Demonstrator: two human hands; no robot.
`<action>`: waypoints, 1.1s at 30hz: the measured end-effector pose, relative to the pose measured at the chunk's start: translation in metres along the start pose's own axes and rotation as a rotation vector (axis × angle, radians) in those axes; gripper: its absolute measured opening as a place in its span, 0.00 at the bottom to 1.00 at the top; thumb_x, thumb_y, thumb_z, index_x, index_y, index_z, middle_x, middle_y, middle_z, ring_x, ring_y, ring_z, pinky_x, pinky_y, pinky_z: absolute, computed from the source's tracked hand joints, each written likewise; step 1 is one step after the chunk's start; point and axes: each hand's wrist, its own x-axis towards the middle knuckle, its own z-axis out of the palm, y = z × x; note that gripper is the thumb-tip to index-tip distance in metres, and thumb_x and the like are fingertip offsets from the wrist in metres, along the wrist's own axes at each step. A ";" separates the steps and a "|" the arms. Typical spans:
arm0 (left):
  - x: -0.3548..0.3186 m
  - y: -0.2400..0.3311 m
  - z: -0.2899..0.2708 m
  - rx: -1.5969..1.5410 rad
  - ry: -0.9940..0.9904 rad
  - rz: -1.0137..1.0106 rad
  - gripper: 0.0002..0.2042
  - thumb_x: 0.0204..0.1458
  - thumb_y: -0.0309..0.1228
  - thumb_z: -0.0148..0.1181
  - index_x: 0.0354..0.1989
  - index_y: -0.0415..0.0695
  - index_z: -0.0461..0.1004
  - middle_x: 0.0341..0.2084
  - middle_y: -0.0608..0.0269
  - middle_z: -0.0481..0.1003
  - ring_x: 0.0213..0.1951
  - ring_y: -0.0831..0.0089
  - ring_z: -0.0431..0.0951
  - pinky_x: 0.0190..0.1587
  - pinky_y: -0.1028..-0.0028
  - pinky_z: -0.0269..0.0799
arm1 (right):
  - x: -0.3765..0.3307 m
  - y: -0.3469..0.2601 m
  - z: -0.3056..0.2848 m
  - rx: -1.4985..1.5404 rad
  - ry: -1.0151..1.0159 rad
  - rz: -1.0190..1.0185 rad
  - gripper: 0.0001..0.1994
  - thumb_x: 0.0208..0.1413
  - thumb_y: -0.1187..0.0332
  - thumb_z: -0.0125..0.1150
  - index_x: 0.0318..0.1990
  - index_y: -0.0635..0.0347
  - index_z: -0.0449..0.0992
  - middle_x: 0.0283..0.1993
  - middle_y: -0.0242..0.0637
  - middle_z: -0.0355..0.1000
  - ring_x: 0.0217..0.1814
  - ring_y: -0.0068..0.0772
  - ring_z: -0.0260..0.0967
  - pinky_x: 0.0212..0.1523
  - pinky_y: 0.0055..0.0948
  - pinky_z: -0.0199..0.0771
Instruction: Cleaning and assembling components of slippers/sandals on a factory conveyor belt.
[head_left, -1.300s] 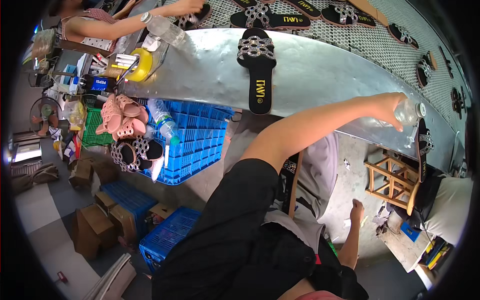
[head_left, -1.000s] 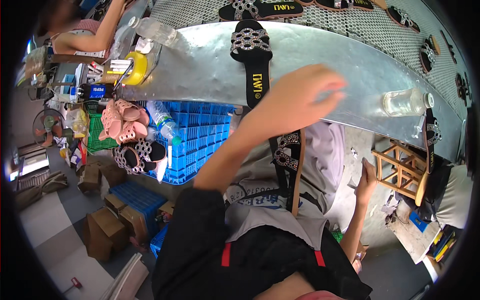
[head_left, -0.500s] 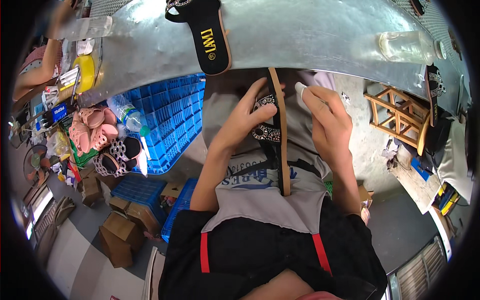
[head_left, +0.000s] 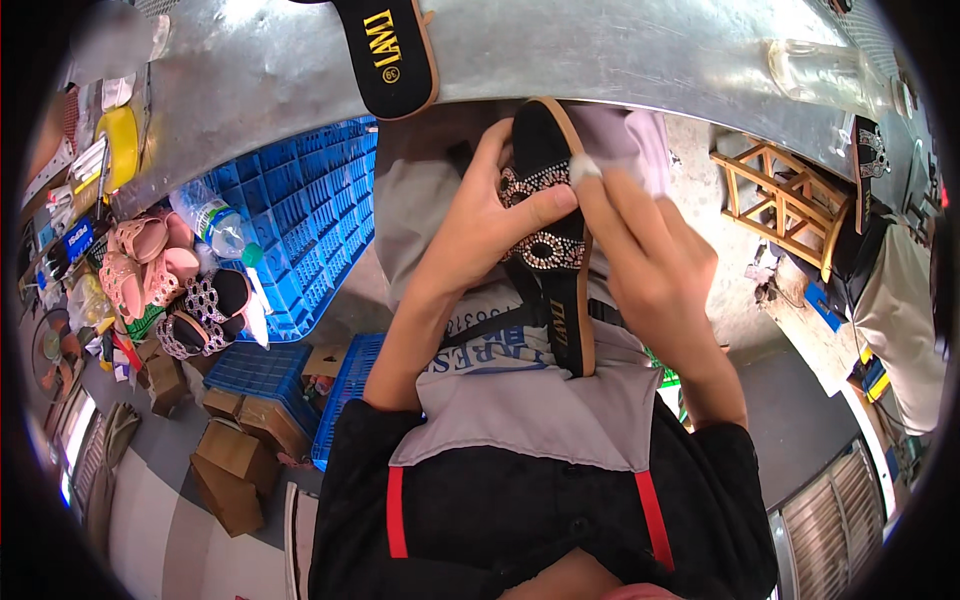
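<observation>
1. Metal worktop [head_left: 600, 55] spans the upper part of the view, bare grey sheet, near edge bowed by the lens; cluttered workshop floor below and to both sides.
2. Left hand [head_left: 470, 235]: holding black sandal [head_left: 570, 315], wrapped around its left side at the strap, thumb laid across the strap toward the right edge.
3. Right hand [head_left: 660, 250]: fingers bunched, pinching a small white wad [head_left: 585, 168] by the sandal's right edge, up near the toe half. Wad is blurred; can't tell its material or whether it touches.
4. Sandal position: above the lap, just below the worktop edge, toe end up, heel toward the body. Sparkly stone-set strap, gold lettering on the heel.
5. Under it: grey apron [head_left: 530, 425] with blue print, red straps over a black top.
6. Second black sandal [head_left: 390, 65] on the worktop, left of centre, heel at the near edge, cut off at the top.
7. Clear bottle [head_left: 825, 75] lies on the worktop at right, blurred. Wooden stool [head_left: 785, 205] below it.
8. Left: blue crate [head_left: 320, 225] under the worktop edge; green-capped bottle [head_left: 218, 222], pink sandals [head_left: 150, 258] at its left side.
9. Farther out: yellow tape roll [head_left: 122, 145] upper left, cardboard box [head_left: 235, 475] on the floor lower left.
</observation>
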 end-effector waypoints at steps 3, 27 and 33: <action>0.000 -0.001 0.003 -0.175 -0.021 -0.060 0.40 0.57 0.34 0.71 0.71 0.34 0.53 0.56 0.53 0.70 0.57 0.71 0.72 0.59 0.71 0.71 | -0.005 -0.001 0.000 -0.011 0.007 -0.005 0.25 0.37 0.83 0.60 0.49 0.66 0.81 0.49 0.36 0.76 0.29 0.32 0.69 0.27 0.30 0.72; 0.007 -0.012 0.000 -0.286 -0.035 -0.024 0.33 0.55 0.27 0.70 0.65 0.36 0.57 0.55 0.52 0.70 0.55 0.70 0.74 0.58 0.70 0.71 | -0.007 -0.007 -0.001 -0.011 -0.034 0.071 0.26 0.40 0.74 0.65 0.53 0.61 0.79 0.49 0.31 0.75 0.27 0.25 0.68 0.26 0.24 0.74; 0.006 -0.012 -0.001 -0.241 -0.032 -0.056 0.34 0.54 0.26 0.71 0.65 0.36 0.57 0.56 0.54 0.70 0.57 0.70 0.73 0.60 0.70 0.69 | 0.008 -0.009 -0.008 0.032 -0.132 0.119 0.25 0.43 0.73 0.64 0.54 0.63 0.79 0.49 0.34 0.73 0.27 0.25 0.67 0.26 0.23 0.74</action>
